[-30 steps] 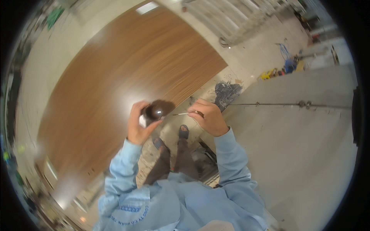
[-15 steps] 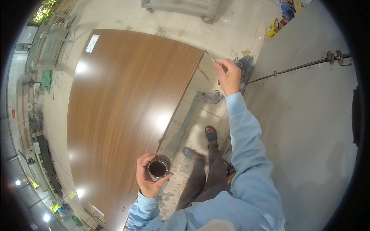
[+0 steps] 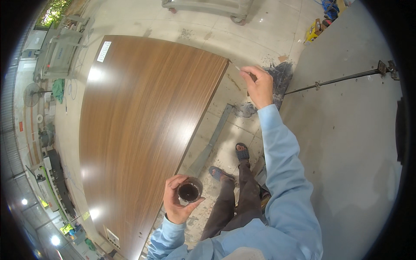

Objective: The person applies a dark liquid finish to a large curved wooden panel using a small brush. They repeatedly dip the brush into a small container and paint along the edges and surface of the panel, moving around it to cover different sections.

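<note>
Label [image 3: 104,51], printed, on panel [image 3: 143,108]; left grip [image 3: 175,206] clasps cup [image 3: 190,191]; right grip [image 3: 261,87] pinches thin tool [image 3: 236,67].

one brown panel [image 3: 134,108], one cup [image 3: 199,188], one brush [image 3: 236,67], two sandals [image 3: 243,155], one label [image 3: 103,51], one fan [image 3: 32,94]

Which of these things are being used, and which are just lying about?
In use:
clear cup of dark liquid, in the left hand
thin brush-like tool, in the right hand
wood-grain panel, its corner near the tool's tip

Seemingly just lying about:
wheeled cart
yellow box
green cloth
</note>
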A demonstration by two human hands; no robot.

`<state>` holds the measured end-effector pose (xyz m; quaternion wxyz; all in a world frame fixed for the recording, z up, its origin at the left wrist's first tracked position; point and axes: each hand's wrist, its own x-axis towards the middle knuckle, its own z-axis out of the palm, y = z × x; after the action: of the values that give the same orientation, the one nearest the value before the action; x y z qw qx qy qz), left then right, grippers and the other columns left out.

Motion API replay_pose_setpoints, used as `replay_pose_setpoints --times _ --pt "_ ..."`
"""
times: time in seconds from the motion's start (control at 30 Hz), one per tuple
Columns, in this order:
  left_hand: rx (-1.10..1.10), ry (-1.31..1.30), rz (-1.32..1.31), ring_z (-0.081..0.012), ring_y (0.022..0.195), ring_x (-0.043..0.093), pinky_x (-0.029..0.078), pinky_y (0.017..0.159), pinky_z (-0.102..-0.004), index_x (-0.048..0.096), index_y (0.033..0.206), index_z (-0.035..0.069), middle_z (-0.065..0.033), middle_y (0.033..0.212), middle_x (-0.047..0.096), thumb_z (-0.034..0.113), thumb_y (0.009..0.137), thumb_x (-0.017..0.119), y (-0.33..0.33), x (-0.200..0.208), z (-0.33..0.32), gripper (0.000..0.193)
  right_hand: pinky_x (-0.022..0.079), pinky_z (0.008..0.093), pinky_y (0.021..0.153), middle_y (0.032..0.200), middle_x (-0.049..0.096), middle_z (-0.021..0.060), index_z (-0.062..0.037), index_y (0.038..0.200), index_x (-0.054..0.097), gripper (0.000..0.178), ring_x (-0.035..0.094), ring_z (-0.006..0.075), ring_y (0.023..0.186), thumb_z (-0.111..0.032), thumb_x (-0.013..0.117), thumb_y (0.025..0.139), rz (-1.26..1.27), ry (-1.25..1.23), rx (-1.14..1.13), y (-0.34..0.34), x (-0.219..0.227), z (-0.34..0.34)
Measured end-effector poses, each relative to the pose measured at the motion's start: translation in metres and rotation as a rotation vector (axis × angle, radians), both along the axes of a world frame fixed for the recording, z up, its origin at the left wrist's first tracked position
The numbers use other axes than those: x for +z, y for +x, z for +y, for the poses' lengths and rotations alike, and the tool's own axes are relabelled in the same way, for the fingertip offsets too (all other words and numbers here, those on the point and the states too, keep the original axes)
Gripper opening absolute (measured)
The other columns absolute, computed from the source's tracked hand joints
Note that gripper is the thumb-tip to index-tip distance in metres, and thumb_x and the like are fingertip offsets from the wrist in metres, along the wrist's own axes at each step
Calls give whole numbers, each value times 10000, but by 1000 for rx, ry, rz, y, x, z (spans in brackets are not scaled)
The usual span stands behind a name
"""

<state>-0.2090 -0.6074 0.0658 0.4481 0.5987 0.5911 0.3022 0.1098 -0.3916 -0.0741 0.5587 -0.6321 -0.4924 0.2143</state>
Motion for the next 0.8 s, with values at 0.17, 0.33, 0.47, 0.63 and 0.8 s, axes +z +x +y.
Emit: replay_pose_setpoints --times 0.17,0.33,0.47,0.63,0.8 --pt "-68 72 10 -272 1203 659 588 1005 -393 589 1366 24 -157 1353 572 94 682 1009 4 0 1 806 514 326 694 932 748 84 -34 1008 790 100 666 209 750 -72 783 916 -24 -113 93 3 6 1" --pt "-63 30 58 -272 1210 658 583 1019 -401 587 1373 25 -156 1362 561 87 688 1006 5 2 -3 805 508 317 682 912 740 72 -30 1007 790 91 661 193 741 -65 770 925 -48 -49 81 -2 4 -6" --pt "-53 29 -23 -273 1215 657 580 1030 -402 589 1375 27 -149 1369 555 82 693 1004 6 -3 -6 800 528 350 694 948 754 98 -35 1012 789 100 706 276 773 -63 771 919 -29 -88 260 -12 0 -15" --pt "-56 16 -16 -274 1219 656 581 1031 -404 586 1382 30 -146 1371 550 81 690 1006 4 -5 -10 811 542 359 723 974 763 109 -36 1025 795 114 714 289 800 -82 774 923 -50 -68 97 -12 -4 -8" --pt "-20 -6 25 -274 1230 640 522 1056 -396 582 1353 30 -153 1340 578 272 696 1032 3 -3 -13 832 549 334 783 1010 778 117 -29 1029 794 119 729 276 872 -99 781 933 -35 -65 -3 -7 -7 -4"
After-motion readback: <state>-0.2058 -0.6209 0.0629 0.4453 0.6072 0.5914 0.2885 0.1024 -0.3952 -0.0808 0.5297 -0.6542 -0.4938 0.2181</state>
